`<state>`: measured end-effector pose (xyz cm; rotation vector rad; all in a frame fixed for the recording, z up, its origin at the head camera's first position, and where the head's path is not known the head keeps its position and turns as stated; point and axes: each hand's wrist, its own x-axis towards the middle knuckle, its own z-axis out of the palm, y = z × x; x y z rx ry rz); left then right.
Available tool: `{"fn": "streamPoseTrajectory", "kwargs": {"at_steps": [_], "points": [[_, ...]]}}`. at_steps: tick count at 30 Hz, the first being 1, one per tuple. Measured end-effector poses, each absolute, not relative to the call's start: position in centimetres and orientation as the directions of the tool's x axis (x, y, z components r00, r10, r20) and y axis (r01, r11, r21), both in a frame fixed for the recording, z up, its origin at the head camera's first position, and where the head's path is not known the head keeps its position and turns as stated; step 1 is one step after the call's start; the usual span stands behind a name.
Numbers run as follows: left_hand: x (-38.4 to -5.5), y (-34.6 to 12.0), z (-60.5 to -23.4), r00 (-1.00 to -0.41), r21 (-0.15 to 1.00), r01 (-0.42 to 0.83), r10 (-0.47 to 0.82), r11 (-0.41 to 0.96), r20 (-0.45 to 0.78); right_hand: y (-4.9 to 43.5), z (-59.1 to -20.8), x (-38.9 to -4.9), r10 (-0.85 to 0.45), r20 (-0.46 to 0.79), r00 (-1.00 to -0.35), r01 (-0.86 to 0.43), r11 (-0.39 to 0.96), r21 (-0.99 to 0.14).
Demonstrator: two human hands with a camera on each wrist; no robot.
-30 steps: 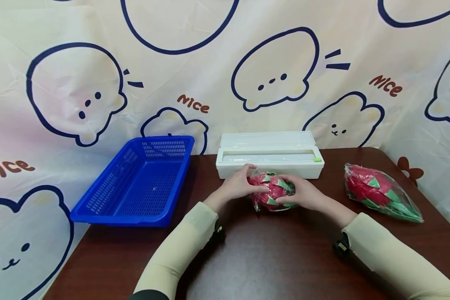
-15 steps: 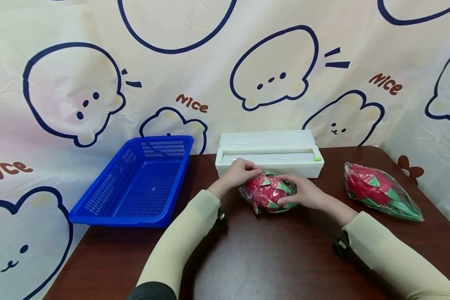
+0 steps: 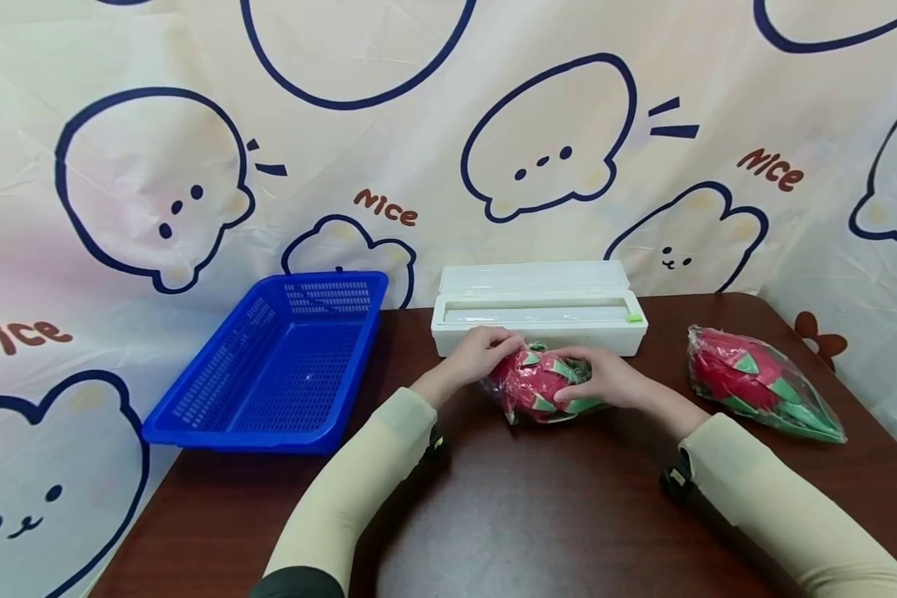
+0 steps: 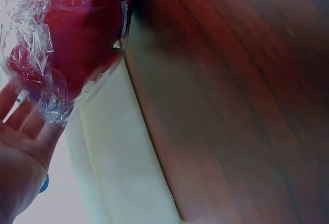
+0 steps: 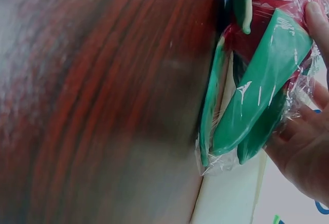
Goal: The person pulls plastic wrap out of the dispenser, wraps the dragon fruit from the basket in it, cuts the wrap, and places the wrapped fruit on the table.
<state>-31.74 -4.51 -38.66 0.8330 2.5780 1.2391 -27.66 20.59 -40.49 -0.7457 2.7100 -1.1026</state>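
A red-and-green dragon fruit (image 3: 534, 389), wrapped in clear plastic film, lies on its side on the table in the head view. My left hand (image 3: 474, 362) holds its left end, fingers bent over the upper edge. Crumpled film (image 4: 36, 39) gathers at that end in the left wrist view, right at my fingertips. From the right, my right hand (image 3: 615, 380) grips the fruit with the thumb in front and the other fingers behind. In the right wrist view the film pulls smooth over the long green scales (image 5: 264, 82) and bunches beneath the thumb.
Directly behind the fruit stands a white cling film box (image 3: 613, 339), its lid raised and a roll inside. A blue slotted basket (image 3: 247, 438) sits at the left. Another film-wrapped dragon fruit (image 3: 751, 374) lies at the right of the brown table (image 3: 538, 523).
My left hand has shifted from the fruit's front left, where its thumb lay across it, to the upper left edge. My right hand keeps its hold almost unmoved.
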Motion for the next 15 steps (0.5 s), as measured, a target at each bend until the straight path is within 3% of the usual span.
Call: {"fn": "streamPoseTrajectory", "kwargs": {"at_steps": [9,15], "points": [[-31.86,-4.21,-38.25,-0.845,0.846,0.331,0.530,0.419,0.069,20.65,-40.48,-27.86,-0.498,0.089,-0.863,-0.421,0.610,-0.671],[-31.95,-3.80,-37.77,-0.838,0.784,0.381,0.542,0.489,0.070,20.64,-40.28,-27.91,-0.504,0.077,-0.860,-0.416,0.606,-0.679]]}}
